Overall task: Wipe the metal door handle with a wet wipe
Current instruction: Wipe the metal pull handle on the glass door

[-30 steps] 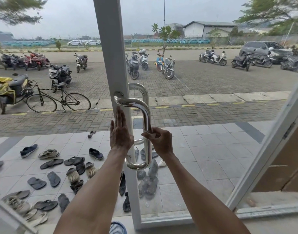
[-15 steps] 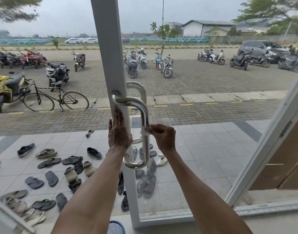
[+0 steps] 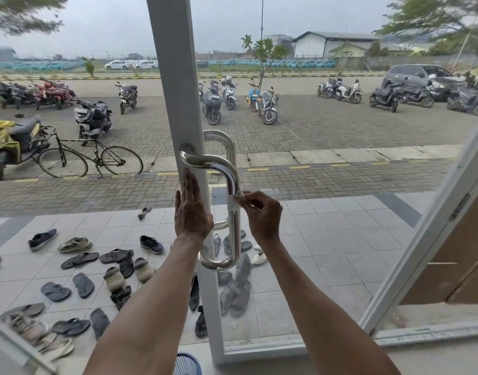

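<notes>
A polished metal door handle [image 3: 233, 234], a D-shaped tube, is mounted on the white frame [image 3: 175, 77] of a glass door. My right hand [image 3: 262, 215] pinches a small white wet wipe [image 3: 233, 203] wrapped round the upper part of the handle's vertical bar. My left hand [image 3: 191, 209] lies flat with straight fingers against the door frame, just left of the handle and below its top bend. A second handle on the outer side shows through the glass.
Many sandals and shoes [image 3: 80, 266] lie on the tiled porch outside. A bicycle [image 3: 89, 155] and parked motorbikes stand on the paving beyond. A second door frame [image 3: 421, 239] slants at the right. A blue basket rim [image 3: 186, 364] sits at the bottom edge.
My right hand has slid the wipe up the vertical bar, from near its middle toward the upper bend. The left hand stays flat on the frame.
</notes>
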The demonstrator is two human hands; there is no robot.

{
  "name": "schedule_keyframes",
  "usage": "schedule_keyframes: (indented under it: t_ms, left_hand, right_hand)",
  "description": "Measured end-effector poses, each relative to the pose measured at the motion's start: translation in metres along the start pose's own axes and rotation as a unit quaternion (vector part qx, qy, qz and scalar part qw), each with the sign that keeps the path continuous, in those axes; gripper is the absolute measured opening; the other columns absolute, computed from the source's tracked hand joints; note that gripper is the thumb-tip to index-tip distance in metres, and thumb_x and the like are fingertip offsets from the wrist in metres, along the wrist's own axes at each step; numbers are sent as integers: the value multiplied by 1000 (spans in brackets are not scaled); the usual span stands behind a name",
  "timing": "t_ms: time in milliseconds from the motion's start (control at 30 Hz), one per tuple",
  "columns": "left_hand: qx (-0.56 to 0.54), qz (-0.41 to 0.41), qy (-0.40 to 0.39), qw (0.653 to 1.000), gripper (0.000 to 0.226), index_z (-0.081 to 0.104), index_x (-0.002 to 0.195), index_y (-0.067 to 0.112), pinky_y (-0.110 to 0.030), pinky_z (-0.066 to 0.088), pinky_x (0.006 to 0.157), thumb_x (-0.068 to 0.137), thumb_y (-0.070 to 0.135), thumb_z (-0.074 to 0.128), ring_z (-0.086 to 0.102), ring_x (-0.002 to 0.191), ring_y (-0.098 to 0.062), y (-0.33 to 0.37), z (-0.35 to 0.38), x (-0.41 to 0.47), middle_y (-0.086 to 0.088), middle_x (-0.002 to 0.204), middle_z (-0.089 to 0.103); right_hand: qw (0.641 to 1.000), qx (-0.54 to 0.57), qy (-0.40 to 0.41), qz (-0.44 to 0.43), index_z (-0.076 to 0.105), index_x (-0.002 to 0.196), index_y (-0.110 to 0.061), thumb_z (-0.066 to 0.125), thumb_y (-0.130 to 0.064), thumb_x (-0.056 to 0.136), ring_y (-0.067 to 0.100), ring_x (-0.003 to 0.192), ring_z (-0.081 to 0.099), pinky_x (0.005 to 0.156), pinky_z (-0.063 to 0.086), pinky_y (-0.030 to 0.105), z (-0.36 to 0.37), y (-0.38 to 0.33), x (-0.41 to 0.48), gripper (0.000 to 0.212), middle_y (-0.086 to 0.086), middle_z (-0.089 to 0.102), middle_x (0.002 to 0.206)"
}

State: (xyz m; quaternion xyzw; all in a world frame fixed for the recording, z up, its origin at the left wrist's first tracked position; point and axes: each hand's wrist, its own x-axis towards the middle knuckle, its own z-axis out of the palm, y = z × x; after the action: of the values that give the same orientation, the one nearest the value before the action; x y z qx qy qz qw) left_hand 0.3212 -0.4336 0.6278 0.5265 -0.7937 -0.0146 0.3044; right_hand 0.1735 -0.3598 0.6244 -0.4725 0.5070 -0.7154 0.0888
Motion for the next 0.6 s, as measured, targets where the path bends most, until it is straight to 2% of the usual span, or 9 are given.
schedule_keyframes:
  t_ms: [133, 233, 333, 500, 600]
  left_hand:
    - [6, 0, 2, 1000, 115, -12, 156, 6, -39, 11, 126, 76, 9, 70, -2, 154, -20, -1, 1, 0, -4, 165, -19]
    - [4, 4, 2, 1000, 116, -11, 156, 6, -38, 9, 125, 75, 11, 72, -1, 154, -20, -2, 3, 0, -4, 165, -19]
    - [2, 5, 7, 1000, 115, -11, 156, 6, -38, 8, 125, 74, 9, 71, 0, 154, -20, -3, 5, 1, -4, 165, -17]
    - [4, 3, 5, 1000, 113, -11, 156, 6, -39, 10, 125, 76, 7, 69, -2, 154, -20, -2, 4, 0, -4, 165, -17]
    - [1, 3, 6, 1000, 114, -11, 156, 6, -39, 10, 125, 75, 7, 69, -3, 154, -20, -1, 4, 0, -4, 165, -17]
  right_hand:
    - [998, -30, -24, 54, 78, 82, -8, 86, -14, 73, 8, 85, 75, 79, 62, 32, -6, 31, -24, 14, -3, 77, 94]
    - [991, -74, -51, 97, 77, 78, -8, 87, -13, 72, 6, 83, 74, 77, 62, 37, -12, 53, -45, 12, -2, 77, 93]
    - [987, -104, -61, 103, 76, 75, -12, 86, -12, 73, 0, 80, 73, 73, 63, 34, -15, 61, -54, 11, -6, 77, 88]
    - [991, -121, -46, 34, 72, 76, -15, 84, -14, 77, -7, 79, 71, 69, 57, 14, -10, 38, -36, 12, -7, 77, 85]
    - [994, -106, -31, 6, 67, 78, -13, 81, -13, 81, -5, 82, 71, 71, 57, 15, -6, 27, -23, 14, -6, 76, 86]
